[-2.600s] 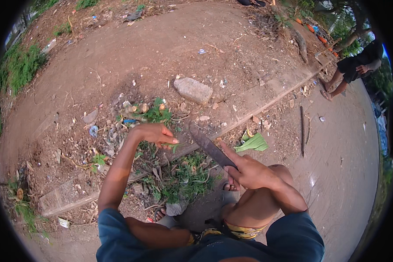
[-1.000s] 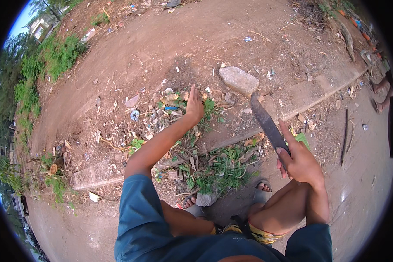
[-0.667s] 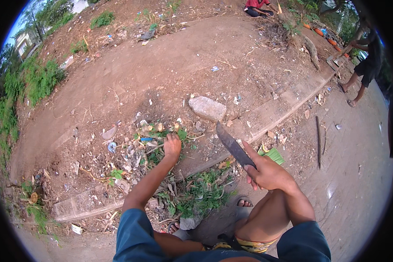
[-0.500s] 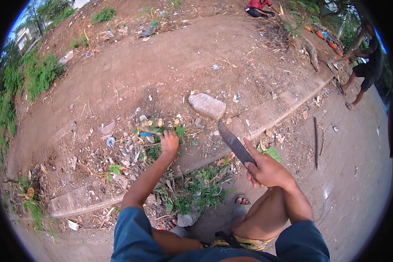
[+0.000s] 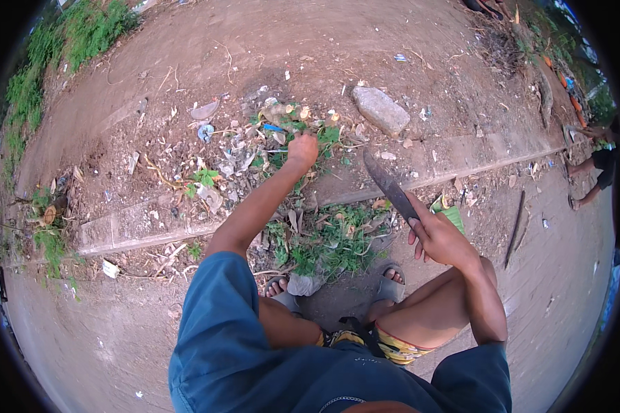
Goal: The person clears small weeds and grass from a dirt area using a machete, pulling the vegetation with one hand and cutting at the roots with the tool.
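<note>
My right hand [image 5: 441, 237] is closed around the handle end of a machete [image 5: 386, 180], its dark, worn blade slanting up and to the left above the curb. My left hand [image 5: 303, 149] reaches forward to the dirt, its fingers closed among a green leafy weed [image 5: 329, 135]; the stems within the grip are mostly hidden. Just beyond that hand lies a cut stump [image 5: 277, 112] with pale ends, and a blue scrap [image 5: 273, 128] beside it. Pulled weeds [image 5: 341, 237] lie in a heap below the curb, in front of my sandalled feet.
A large pale stone [image 5: 381, 110] sits on the dirt to the right. The concrete curb [image 5: 145, 224] crosses from left to right. Leaf litter and plastic rubbish surround the stump. A stick [image 5: 515, 229] lies on the pavement, and another person [image 5: 596, 168] stands at the far right.
The view has tipped downward and shifted left, so the scene sits higher and further right. My left hand stays at the weed, and my right hand still holds the machete.
</note>
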`<state>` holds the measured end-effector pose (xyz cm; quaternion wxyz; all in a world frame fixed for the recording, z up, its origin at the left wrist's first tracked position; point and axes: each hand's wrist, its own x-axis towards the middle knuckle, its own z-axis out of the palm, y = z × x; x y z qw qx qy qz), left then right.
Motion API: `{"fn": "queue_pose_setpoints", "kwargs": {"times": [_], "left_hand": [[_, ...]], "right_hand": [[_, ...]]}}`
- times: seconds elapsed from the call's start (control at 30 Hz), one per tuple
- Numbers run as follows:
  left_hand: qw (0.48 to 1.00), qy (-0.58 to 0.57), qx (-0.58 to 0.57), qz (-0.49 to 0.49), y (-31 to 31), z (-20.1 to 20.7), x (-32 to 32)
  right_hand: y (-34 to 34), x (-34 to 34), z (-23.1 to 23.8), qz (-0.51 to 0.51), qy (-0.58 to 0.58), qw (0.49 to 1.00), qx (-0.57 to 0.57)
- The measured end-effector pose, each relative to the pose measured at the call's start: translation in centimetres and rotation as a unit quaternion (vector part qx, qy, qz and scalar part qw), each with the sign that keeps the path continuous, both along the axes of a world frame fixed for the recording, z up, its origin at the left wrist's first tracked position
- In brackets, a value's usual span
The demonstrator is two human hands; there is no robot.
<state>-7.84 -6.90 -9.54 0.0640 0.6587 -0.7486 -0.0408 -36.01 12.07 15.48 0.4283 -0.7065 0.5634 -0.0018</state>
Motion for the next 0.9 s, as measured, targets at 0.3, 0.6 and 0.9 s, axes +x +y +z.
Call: {"fn": "queue_pose_setpoints", "kwargs": {"times": [0.3,0.6,0.9], "left_hand": [[0.999,0.041,0.013,-0.006,0.1,0.5,0.6],[0.999,0.035,-0.021,-0.022,0.3,-0.5,0.9],[0.998,0.064,-0.006,-0.008,0.3,-0.4,1.0]], "right_hand": [[-7.4,5.2,-9.2,0.166,0.122,0.955,-0.213],[-9.7,9.6,-18.5,0.084,0.209,0.928,-0.297],[-10.0,11.8,-18.5,-0.002,0.154,0.96,-0.234]]}}
